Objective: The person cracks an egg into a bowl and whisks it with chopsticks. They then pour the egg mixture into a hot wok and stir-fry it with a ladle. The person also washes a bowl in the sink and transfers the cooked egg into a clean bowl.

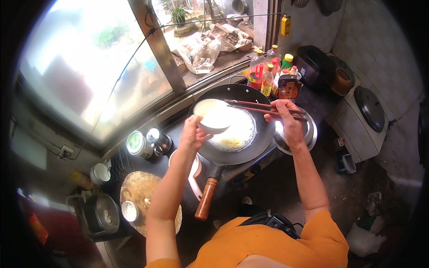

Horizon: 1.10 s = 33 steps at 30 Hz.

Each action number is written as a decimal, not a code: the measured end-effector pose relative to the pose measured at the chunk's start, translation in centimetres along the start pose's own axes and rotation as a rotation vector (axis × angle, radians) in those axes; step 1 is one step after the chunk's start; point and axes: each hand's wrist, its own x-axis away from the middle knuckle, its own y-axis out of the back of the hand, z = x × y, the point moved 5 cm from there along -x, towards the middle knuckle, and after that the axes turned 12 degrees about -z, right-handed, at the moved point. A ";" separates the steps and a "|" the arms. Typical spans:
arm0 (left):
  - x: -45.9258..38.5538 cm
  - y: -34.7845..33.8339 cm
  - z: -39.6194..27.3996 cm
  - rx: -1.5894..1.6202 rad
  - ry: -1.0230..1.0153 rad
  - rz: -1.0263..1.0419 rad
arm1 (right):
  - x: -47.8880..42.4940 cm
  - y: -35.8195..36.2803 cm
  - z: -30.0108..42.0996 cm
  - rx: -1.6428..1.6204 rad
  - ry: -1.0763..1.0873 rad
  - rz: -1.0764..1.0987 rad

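My left hand [193,133] grips the rim of a bowl [214,129] and holds it tilted over a black wok [258,147]. Glare whitens the bowl's inside, so what it holds is hard to make out. Below it, frothy white liquid [246,134] covers part of the wok's bottom, with a yellowish patch of food [231,143] near the front. A pair of dark red-brown chopsticks [254,106] is in my right hand [286,119], their tips close to the bowl's right rim. The wok's wooden handle [206,199] points towards me.
Seasoning bottles [267,80] crowd the windowsill side behind the wok. A shiny metal lid [311,134] lies under my right wrist. At left are a white-handled pan [194,181], a round chopping board [137,186] with a small white bowl [129,211], jars [137,144] and a lidded pot [107,214].
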 end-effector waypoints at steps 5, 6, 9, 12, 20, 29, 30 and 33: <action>-0.2 0.9 1.7 -0.087 0.015 0.103 | -0.3 1.2 -1.0 0.034 -0.044 0.041; -0.3 0.8 0.6 -0.089 0.012 0.101 | -0.2 1.1 -1.2 0.049 -0.073 0.055; 1.0 -0.9 0.6 -0.032 -0.044 0.072 | -0.6 -0.1 -2.4 0.142 -0.099 0.072; 1.8 -2.3 1.6 -0.011 -0.037 0.184 | -1.4 -1.0 -5.1 0.218 -0.050 0.087; 2.2 0.2 1.7 0.064 -0.088 0.220 | -1.9 -1.6 -3.5 0.342 -0.089 0.196; 3.1 0.1 1.3 0.088 -0.036 0.245 | -1.7 -2.6 -2.7 0.297 0.043 0.201; 3.1 -0.4 1.5 0.076 -0.027 0.252 | -1.5 -2.8 -3.1 0.291 0.046 0.199; 3.4 -1.5 1.6 0.077 0.001 0.295 | -0.7 -4.1 -5.1 0.174 0.012 0.353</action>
